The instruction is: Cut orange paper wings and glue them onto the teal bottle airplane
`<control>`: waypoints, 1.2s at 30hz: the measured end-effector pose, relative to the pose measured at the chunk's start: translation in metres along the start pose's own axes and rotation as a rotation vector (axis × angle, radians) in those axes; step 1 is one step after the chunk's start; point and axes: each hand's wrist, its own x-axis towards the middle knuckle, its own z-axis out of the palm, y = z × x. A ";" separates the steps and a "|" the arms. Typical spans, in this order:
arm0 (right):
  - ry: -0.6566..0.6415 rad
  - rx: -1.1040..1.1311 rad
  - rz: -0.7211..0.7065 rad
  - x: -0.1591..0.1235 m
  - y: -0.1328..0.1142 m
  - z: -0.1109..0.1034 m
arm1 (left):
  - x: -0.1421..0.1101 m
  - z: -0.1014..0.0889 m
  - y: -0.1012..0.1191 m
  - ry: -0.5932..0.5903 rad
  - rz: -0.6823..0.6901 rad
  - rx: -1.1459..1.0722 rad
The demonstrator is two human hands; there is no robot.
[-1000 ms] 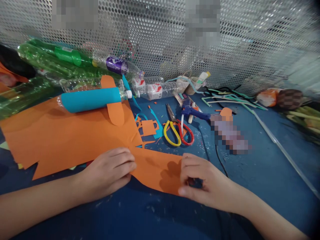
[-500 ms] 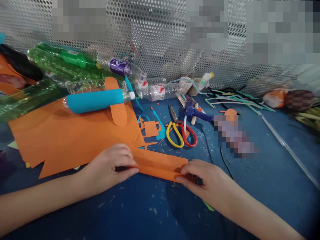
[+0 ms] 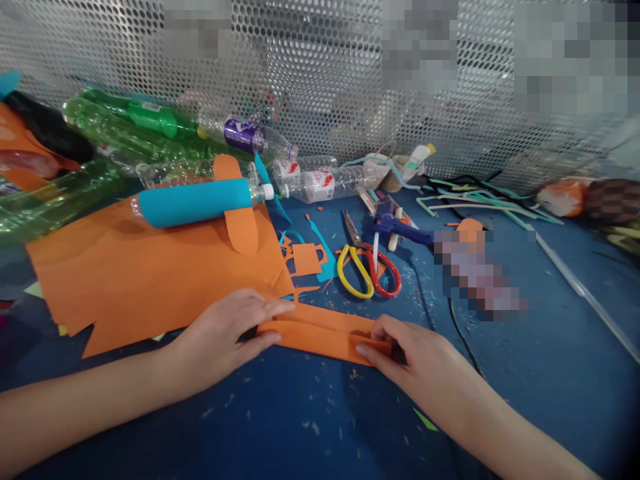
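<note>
A narrow folded strip of orange paper (image 3: 320, 333) lies on the blue table (image 3: 300, 427) in front of me. My left hand (image 3: 225, 337) pinches its left end, thumb below and fingers above. At the other end my right hand (image 3: 407, 350) grips the strip the same way, fingers closed on the fold. A large orange paper sheet (image 3: 145, 273) lies just behind my left hand.
A plastic bottle wrapped in blue paper with orange wings (image 3: 200, 200) lies on the sheet. Green and clear bottles (image 3: 150, 127) line the perforated metal wall. Scissors with yellow and red handles (image 3: 367, 267), a blue glue gun (image 3: 400, 227), paper scraps and straws (image 3: 465, 197) lie farther back.
The wide orange flap has been folded over into a narrow strip. Both hands moved closer to the fold line and now pinch its ends.
</note>
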 end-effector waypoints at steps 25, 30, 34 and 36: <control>0.008 0.038 -0.012 0.004 -0.003 0.000 | 0.003 0.003 -0.001 0.060 0.082 0.077; 0.002 0.043 0.002 0.004 -0.004 0.000 | 0.003 0.001 0.001 0.064 -0.009 0.011; -0.040 0.112 0.020 0.005 -0.003 -0.008 | 0.004 -0.001 0.002 0.034 -0.067 -0.017; -0.093 0.162 -0.002 0.005 -0.001 -0.012 | 0.005 -0.002 0.002 0.025 -0.090 -0.024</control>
